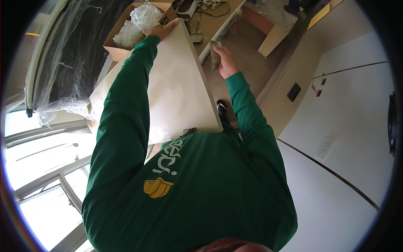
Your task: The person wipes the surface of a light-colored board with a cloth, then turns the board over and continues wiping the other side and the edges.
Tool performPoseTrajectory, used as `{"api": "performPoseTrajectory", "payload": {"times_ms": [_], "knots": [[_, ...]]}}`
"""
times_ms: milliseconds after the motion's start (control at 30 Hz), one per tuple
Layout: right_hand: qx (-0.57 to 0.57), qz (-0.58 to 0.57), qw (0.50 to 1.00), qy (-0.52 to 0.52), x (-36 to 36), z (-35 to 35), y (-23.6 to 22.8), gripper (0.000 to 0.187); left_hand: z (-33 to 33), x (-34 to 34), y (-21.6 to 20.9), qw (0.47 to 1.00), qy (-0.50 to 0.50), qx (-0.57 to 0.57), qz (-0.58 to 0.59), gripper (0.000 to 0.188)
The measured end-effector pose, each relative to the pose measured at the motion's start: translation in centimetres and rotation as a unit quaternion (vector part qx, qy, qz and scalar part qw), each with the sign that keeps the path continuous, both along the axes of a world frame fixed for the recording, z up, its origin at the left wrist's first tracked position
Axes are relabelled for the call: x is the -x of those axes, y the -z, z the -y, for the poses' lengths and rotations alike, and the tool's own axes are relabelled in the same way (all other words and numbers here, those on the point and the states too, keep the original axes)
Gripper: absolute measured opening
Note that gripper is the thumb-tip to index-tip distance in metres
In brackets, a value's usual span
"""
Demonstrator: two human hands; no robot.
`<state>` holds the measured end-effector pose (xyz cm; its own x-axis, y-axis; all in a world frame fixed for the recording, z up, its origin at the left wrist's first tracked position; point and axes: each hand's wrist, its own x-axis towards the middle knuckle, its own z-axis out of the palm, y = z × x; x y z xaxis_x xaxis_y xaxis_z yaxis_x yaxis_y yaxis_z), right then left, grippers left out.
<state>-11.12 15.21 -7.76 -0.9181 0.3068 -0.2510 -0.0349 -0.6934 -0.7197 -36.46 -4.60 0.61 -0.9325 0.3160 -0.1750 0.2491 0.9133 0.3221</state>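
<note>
A large pale door panel [178, 80] is tilted in front of me, its near end against my shirt. A metal hinge [189, 132] shows at that near edge. My left hand [161, 31] grips the panel's far end, fingers partly hidden, beside the crumpled clear plastic. To the right of the panel, apart from its long edge, my right hand [226, 61] is closed around a flat grey-brown piece [215, 56] with a worn surface. Its exact kind cannot be made out.
A cardboard box [110, 43] holding crumpled plastic [145, 17] stands beyond the panel. Plastic-wrapped dark boards [86, 50] lean at left, near bright windows [50, 206]. A brown worktop [210, 23] with a paintbrush [196, 35] lies ahead. White wall panels [348, 105] line the right.
</note>
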Motion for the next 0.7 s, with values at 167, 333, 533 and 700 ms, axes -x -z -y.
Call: {"api": "performPoseTrajectory", "payload": {"times_ms": [167, 333, 533, 700], "knots": [[-0.028, 0.026, 0.995, -0.090, -7.3, -3.5, -0.9, 0.021, 0.9, -0.6, 0.4, 0.996, -0.083, -0.017, 0.024, 0.131], [-0.139, 0.032, 0.986, -0.083, -6.5, -4.1, -3.7, 0.015, 0.3, -1.5, 0.2, 1.000, -0.024, -0.005, 0.004, 0.117], [-0.720, -0.152, 0.670, -0.096, 3.8, -1.7, -10.8, 0.034, 0.9, -1.9, 0.6, 0.999, -0.035, -0.011, -0.002, 0.106], [-0.836, -0.257, 0.473, -0.102, 11.9, -0.7, -13.2, 0.052, 1.3, -1.8, 0.6, 0.997, -0.008, -0.079, -0.009, 0.096]]}}
